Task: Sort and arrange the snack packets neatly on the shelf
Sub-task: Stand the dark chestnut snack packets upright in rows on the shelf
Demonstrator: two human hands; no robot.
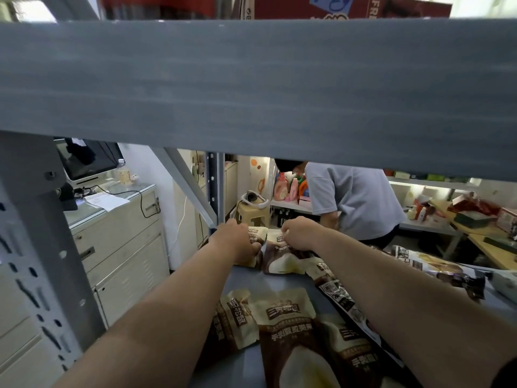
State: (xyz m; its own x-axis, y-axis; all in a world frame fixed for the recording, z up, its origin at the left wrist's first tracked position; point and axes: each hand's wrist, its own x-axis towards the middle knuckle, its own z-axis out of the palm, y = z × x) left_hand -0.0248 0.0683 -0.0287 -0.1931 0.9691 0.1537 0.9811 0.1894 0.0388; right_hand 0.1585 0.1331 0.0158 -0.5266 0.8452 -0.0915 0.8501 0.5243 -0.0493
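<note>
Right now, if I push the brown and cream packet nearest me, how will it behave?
The nearest packet looks like crinkled soft film, so it likely flexes rather than stays stiff. Lying flat on the grey shelf, it should slide, not roll. Overlapping neighbouring packets may drag along.

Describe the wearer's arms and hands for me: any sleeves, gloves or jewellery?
The left forearm and right forearm are bare along their visible length. The left hand and right hand wear no gloves; no watch, bracelet or ring shows. A dark patch at the bottom right corner may be a sleeve edge.
</note>
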